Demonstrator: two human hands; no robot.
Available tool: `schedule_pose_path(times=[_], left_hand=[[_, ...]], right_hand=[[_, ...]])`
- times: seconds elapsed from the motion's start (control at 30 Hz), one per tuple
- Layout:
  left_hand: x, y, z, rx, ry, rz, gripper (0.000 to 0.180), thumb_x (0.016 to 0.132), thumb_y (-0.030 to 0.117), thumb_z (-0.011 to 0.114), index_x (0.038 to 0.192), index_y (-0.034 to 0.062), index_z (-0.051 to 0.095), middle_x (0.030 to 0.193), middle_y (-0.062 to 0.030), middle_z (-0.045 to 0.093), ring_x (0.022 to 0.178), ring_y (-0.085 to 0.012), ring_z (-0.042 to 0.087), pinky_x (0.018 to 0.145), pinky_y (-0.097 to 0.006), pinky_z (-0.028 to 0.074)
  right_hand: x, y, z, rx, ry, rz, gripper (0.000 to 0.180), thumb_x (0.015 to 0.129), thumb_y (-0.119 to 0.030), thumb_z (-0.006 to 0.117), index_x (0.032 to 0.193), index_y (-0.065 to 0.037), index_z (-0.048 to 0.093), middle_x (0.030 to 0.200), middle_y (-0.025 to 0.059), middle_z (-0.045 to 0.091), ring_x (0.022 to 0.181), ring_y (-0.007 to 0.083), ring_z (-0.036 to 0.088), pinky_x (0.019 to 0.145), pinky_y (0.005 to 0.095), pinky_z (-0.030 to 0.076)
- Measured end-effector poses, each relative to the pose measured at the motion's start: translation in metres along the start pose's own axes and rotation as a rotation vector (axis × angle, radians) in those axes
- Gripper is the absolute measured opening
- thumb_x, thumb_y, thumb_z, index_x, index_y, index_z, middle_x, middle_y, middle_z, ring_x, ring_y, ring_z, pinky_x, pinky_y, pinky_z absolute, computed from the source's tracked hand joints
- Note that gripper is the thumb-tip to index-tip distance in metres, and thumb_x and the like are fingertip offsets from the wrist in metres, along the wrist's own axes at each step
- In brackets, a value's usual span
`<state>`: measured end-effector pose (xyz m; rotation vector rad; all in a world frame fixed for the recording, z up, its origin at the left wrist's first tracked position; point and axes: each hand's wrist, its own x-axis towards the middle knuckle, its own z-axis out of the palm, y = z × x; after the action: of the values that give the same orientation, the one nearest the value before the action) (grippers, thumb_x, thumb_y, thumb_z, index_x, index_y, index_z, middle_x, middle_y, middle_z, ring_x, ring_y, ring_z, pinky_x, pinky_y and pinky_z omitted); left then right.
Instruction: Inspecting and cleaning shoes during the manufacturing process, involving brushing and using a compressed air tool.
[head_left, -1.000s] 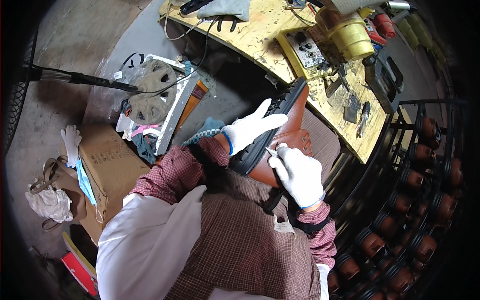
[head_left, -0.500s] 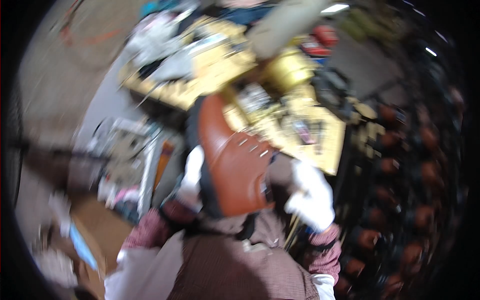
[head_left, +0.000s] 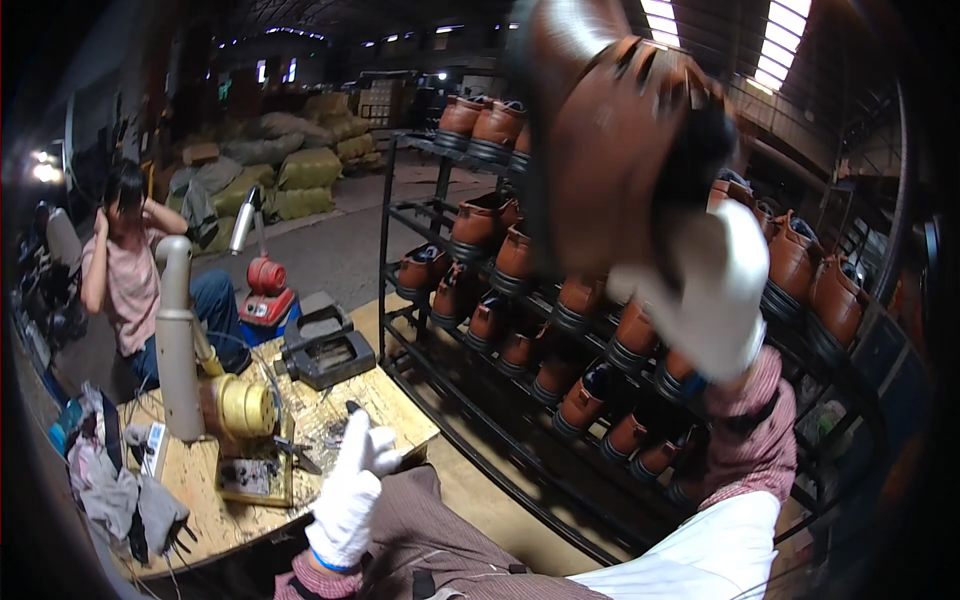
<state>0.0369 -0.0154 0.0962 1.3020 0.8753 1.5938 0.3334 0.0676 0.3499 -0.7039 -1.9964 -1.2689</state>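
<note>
My right hand (head_left: 712, 300), in a white glove, holds a brown leather boot (head_left: 610, 140) raised high in front of the black shoe rack (head_left: 470, 400). The boot looms large near the camera, sole side to the left. My left hand (head_left: 352, 490), also gloved in white, hangs low over my lap beside the wooden workbench (head_left: 300, 470), fingers spread and holding nothing. Rows of similar brown boots (head_left: 490, 250) fill the rack shelves.
On the workbench stand a yellow cylindrical machine part (head_left: 245, 405), a grey upright pipe (head_left: 178, 340), a black block tool (head_left: 325, 350) and rags (head_left: 110, 490). Another person (head_left: 125, 260) sits at the left with hands at the head. Stacked sacks (head_left: 300, 170) lie far back.
My head has swung up from the lap to the room. The right hand has lifted the boot up toward the rack, and the left hand has let go of it.
</note>
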Motion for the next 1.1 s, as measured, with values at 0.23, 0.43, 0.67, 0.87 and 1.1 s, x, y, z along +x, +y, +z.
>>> schedule_pose_path(times=[0.23, 0.43, 0.67, 0.87, 1.1], left_hand=[[-0.050, -0.106, -0.051, -0.221, 0.050, -0.330, 0.079, 0.104, 0.048, 0.059, 0.163, 0.0048, 0.030, 0.133, -0.0161, 0.062, 0.104, -0.0248, 0.066, 0.090, -0.037, 0.052], [-0.068, -0.064, -0.061, -0.064, 0.507, -0.542, 0.037, 0.095, 0.014, 0.065, 0.128, -0.0021, 0.065, 0.101, -0.0042, 0.069, 0.090, -0.0141, 0.062, 0.080, -0.027, 0.053], [-0.098, -0.071, -0.057, 0.007, 0.518, -0.343, 0.045, 0.102, 0.030, 0.061, 0.135, -0.0002, 0.060, 0.125, -0.0155, 0.070, 0.104, -0.0252, 0.068, 0.088, -0.040, 0.058], [-0.087, -0.080, -0.032, -0.273, 0.476, -0.210, 0.060, 0.112, 0.037, 0.043, 0.163, 0.0079, 0.031, 0.137, -0.0181, 0.060, 0.110, -0.0276, 0.066, 0.097, -0.042, 0.054], [-0.134, -0.126, -0.058, -0.538, 0.392, 0.054, 0.061, 0.112, 0.045, 0.039, 0.162, 0.0127, 0.026, 0.159, -0.0136, 0.043, 0.144, -0.0304, 0.044, 0.124, -0.051, 0.033]], right_hand=[[0.059, 0.182, 0.089, -0.138, -0.760, 0.548, 0.069, 0.088, -0.072, 0.059, 0.106, -0.008, 0.079, 0.113, 0.0188, 0.075, 0.107, 0.0340, 0.071, 0.092, 0.0444, 0.054], [0.075, 0.159, 0.171, -0.358, -0.137, 0.252, 0.059, 0.094, -0.055, 0.059, 0.137, -0.015, 0.065, 0.141, 0.0140, 0.063, 0.117, 0.0326, 0.066, 0.098, 0.0476, 0.052], [0.061, 0.162, 0.224, -0.240, -0.440, 0.765, 0.048, 0.091, -0.044, 0.064, 0.124, -0.011, 0.068, 0.118, 0.0178, 0.072, 0.110, 0.0395, 0.069, 0.094, 0.0479, 0.055], [0.023, -0.050, 0.134, 0.197, 0.181, 0.111, 0.031, 0.091, -0.017, 0.076, 0.120, -0.009, 0.073, 0.099, 0.0117, 0.075, 0.082, 0.0252, 0.075, 0.072, 0.0324, 0.058], [-0.068, -0.203, 0.045, 1.233, -0.562, -0.561, 0.039, 0.081, -0.022, 0.077, 0.119, -0.012, 0.075, 0.101, 0.0071, 0.075, 0.057, 0.0218, 0.064, 0.050, 0.0354, 0.049]])
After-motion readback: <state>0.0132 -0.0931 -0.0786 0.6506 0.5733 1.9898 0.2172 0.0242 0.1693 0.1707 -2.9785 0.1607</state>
